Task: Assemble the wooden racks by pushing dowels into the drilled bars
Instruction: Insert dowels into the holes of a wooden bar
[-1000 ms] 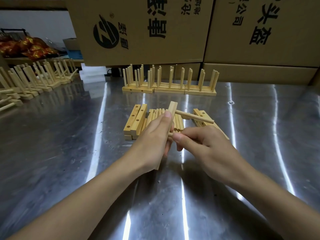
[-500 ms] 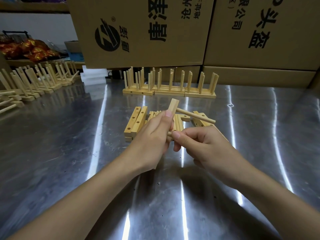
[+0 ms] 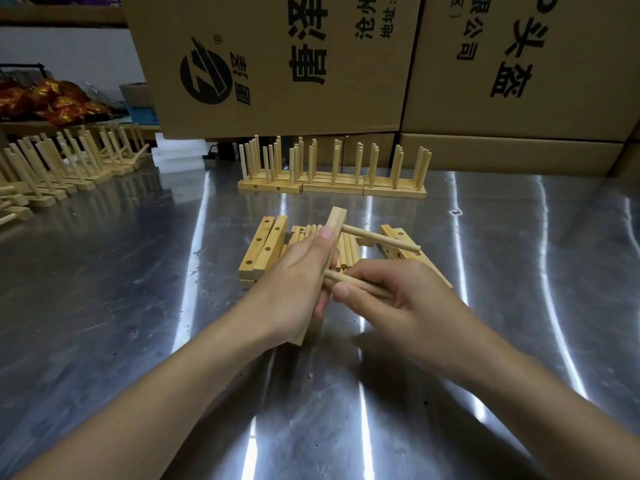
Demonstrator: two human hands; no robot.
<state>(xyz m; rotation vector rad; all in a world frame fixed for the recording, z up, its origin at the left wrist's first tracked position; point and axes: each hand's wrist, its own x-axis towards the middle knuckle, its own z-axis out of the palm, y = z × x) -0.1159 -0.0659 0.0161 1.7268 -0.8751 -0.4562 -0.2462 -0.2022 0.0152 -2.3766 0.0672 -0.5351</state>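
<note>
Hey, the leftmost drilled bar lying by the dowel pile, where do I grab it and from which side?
I'd pinch the leftmost bar by its two short ends, coming from above. It lies flat, holes up, with its right long side flush against the second bar, so no finger fits there; both ends and the left side look free.

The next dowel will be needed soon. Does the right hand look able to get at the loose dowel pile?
Likely yes, once freed: the right hand pinches a dowel at the bar, but the loose dowel pile lies close beyond it on the table.
</note>
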